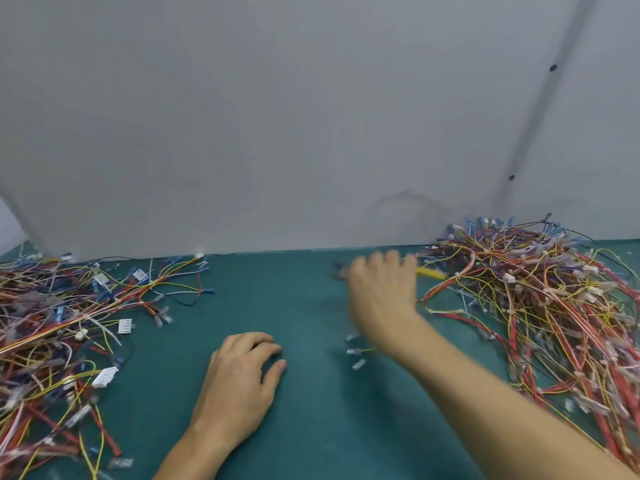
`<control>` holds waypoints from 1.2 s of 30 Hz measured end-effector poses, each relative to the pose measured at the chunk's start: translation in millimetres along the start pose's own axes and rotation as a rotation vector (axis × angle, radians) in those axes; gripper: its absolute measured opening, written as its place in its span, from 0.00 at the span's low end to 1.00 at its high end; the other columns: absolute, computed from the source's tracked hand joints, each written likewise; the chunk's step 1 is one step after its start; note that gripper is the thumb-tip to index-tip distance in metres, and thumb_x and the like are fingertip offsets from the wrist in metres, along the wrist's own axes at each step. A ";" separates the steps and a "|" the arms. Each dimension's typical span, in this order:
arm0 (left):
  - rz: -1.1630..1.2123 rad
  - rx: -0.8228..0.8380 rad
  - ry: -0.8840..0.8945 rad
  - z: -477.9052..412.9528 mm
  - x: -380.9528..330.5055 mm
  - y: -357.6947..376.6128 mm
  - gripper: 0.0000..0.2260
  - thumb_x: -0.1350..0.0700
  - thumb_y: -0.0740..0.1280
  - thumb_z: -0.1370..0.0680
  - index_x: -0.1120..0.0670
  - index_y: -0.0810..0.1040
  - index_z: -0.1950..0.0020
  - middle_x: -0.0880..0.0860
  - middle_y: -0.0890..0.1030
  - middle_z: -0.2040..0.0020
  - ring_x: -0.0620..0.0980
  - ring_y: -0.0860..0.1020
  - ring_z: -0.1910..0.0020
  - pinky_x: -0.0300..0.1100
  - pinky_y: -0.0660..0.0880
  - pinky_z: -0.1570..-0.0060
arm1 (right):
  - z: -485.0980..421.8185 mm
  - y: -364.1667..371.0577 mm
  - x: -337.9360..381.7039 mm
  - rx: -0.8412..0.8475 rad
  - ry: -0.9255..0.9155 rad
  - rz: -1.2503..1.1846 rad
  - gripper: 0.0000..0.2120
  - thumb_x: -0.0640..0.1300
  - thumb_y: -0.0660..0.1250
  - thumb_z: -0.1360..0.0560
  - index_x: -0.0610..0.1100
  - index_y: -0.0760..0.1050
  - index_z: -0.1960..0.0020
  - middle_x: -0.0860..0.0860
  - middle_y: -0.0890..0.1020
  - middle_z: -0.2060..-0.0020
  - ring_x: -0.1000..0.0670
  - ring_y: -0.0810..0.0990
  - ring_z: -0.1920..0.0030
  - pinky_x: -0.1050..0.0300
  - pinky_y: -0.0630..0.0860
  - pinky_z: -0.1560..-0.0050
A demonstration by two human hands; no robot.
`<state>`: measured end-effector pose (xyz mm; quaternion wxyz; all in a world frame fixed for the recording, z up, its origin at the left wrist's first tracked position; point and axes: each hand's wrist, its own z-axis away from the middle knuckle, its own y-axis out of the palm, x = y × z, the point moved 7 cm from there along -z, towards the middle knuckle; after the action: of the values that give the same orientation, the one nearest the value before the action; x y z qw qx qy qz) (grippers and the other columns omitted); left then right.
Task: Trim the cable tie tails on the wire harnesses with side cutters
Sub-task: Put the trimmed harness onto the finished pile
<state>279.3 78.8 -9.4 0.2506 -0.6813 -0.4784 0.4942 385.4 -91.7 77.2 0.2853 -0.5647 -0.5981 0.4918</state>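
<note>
Gripping seemingly one cutter [430,273], right hand [381,292]

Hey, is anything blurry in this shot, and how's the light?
Head view: the right hand and the cutters by it are motion-blurred; the left hand on the mat is sharper; light is soft and even, without glare.

The right hand [381,289] grips yellow-handled side cutters [431,273] near the right harness pile [540,306]; the left hand [242,379] rests on the green mat [311,427].
</note>
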 end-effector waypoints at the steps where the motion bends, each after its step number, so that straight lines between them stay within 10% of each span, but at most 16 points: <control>1: 0.003 0.002 0.003 0.2 0.4 -0.3 0.08 0.51 0.69 0.24 0.50 0.83 0.47 0.42 0.78 0.45 0.46 0.72 0.41 0.43 0.68 0.41 | 8.4 20.5 13.2 0.091 -0.019 -0.009 0.13 0.44 0.61 0.26 0.47 0.74 0.42 0.46 0.78 0.45 0.43 0.73 0.42 0.48 0.63 0.44; 16: 0.028 -0.001 0.027 1.2 0.1 -0.1 0.09 0.49 0.67 0.23 0.48 0.82 0.45 0.41 0.76 0.43 0.43 0.70 0.39 0.39 0.64 0.37 | 56.7 89.3 -241.5 0.288 0.409 0.239 0.13 0.54 0.60 0.27 0.55 0.75 0.43 0.56 0.72 0.39 0.48 0.71 0.40 0.49 0.69 0.43; 25: 0.023 -0.009 0.043 1.0 -1.4 0.0 0.09 0.48 0.66 0.22 0.48 0.81 0.45 0.41 0.76 0.43 0.42 0.69 0.39 0.37 0.63 0.38 | 30.4 95.3 -221.0 0.476 0.258 0.152 0.10 0.51 0.58 0.33 0.51 0.72 0.53 0.52 0.77 0.45 0.46 0.75 0.43 0.47 0.72 0.41; 36: 0.010 0.040 0.031 0.1 -4.6 0.8 0.12 0.46 0.62 0.21 0.46 0.79 0.42 0.40 0.74 0.40 0.40 0.66 0.37 0.33 0.58 0.37 | 50.9 4.5 -38.7 0.201 -0.200 -0.154 0.16 0.65 0.53 0.22 0.54 0.63 0.47 0.55 0.73 0.58 0.47 0.77 0.48 0.52 0.70 0.57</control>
<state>279.3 74.3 -8.0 0.2692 -0.6861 -0.4611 0.4941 349.2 -142.8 63.4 0.3159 -0.4342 -0.6129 0.5797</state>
